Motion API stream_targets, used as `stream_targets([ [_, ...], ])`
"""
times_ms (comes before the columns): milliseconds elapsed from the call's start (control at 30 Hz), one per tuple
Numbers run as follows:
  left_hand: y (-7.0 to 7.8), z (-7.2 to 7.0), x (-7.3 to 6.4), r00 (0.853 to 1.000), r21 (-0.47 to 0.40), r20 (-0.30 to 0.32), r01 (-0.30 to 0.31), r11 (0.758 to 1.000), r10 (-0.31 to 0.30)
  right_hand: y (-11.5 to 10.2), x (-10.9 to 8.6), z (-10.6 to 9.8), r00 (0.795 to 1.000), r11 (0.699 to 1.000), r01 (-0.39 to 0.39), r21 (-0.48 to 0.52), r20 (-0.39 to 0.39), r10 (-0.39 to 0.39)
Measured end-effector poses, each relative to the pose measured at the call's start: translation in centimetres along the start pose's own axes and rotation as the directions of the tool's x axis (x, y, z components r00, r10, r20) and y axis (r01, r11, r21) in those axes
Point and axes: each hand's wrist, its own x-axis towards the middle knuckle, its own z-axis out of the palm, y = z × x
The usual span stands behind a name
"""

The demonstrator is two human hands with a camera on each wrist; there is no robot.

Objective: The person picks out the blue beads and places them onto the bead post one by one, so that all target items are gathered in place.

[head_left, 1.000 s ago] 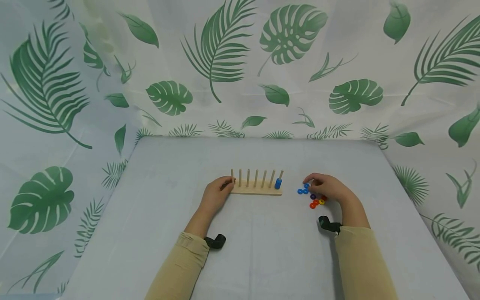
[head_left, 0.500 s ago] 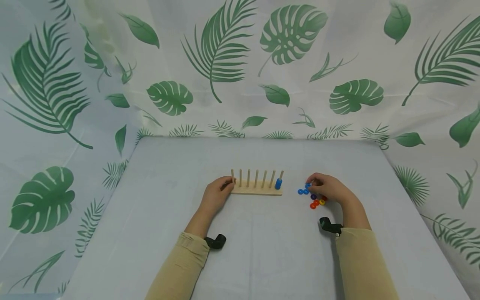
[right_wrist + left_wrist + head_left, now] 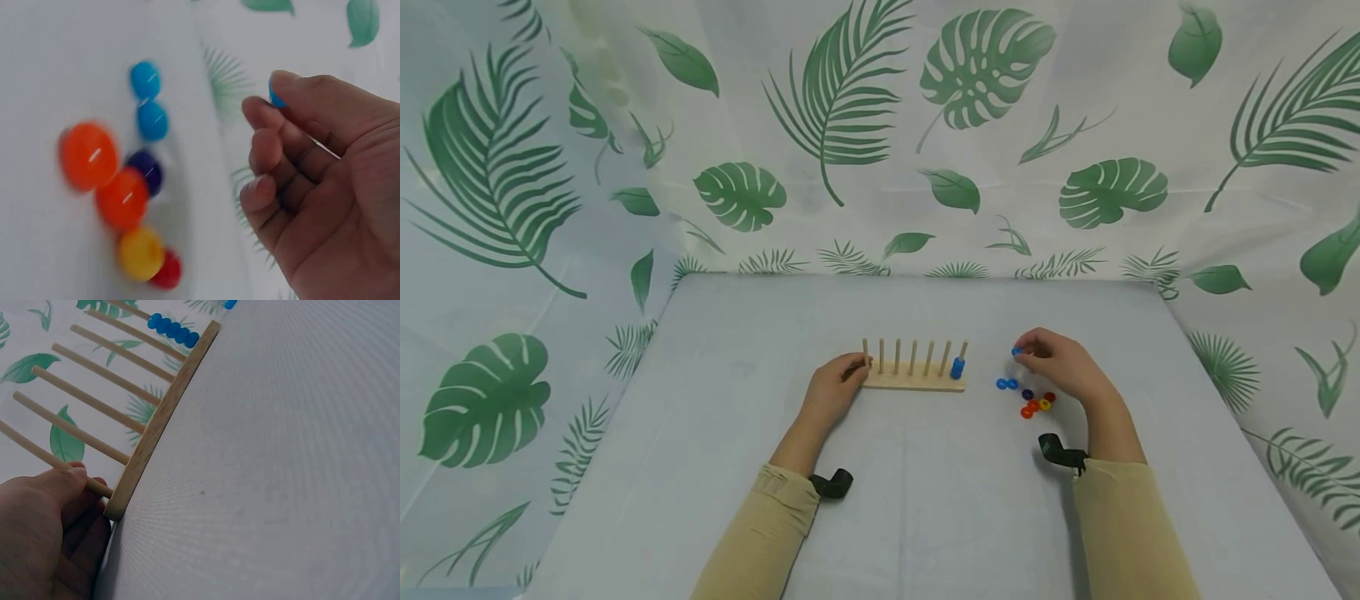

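Observation:
A wooden peg rack [image 3: 913, 383] with a row of upright pegs stands mid-table. Its rightmost peg carries a stack of several blue beads [image 3: 174, 330]. My left hand [image 3: 837, 387] pinches the leftmost peg [image 3: 37, 450] low down, near the base. To the right of the rack, my right hand [image 3: 1060, 364] pinches a blue bead [image 3: 276, 95] between thumb and index finger, above the tabletop. Below that hand lie two more blue beads [image 3: 150, 119], a dark purple bead [image 3: 145, 172], two orange beads [image 3: 90, 156], a yellow bead [image 3: 142, 253] and a red bead [image 3: 167, 270].
A white cloth covers the table [image 3: 910, 492]. Behind it rises a leaf-printed curtain [image 3: 865, 108], which also runs along both sides. Each wrist wears a black camera mount, the left mount [image 3: 832, 483] and the right mount [image 3: 1060, 451].
My right hand has lifted a blue bead away from the loose group and moved slightly toward the back. The red bead now shows fully. The left hand and rack have stayed put.

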Motion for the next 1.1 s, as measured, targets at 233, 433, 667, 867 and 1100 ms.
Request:
stream_targets([
  [233,-0.1,0.1,0.0,1.000,-0.010,0.003,0.001,1.000,-0.001,-2.3,-0.2,-0.4,0.997,0.995,0.081,0.058,-0.020,-0.080],
  [433,-0.1,0.1,0.0,1.000,-0.012,-0.003,-0.002,1.000,0.002,-3.8,-0.2,0.0,0.987,0.981,0.160,0.109,-0.038,-0.157],
  [667,-0.1,0.1,0.0,1.000,-0.010,-0.002,0.005,1.000,-0.005,-5.1,-0.1,0.5,0.979,0.963,0.203,0.177,-0.045,-0.198],
  [867,-0.2,0.1,0.1,1.000,-0.006,-0.005,0.003,1.000,-0.003,-6.1,0.1,0.9,0.978,0.957,0.210,0.200,-0.042,-0.205],
  [1100,-0.1,0.1,0.1,1.000,0.004,-0.010,0.001,1.000,0.000,-6.9,0.3,1.2,0.976,0.955,0.219,0.202,-0.026,-0.218],
])
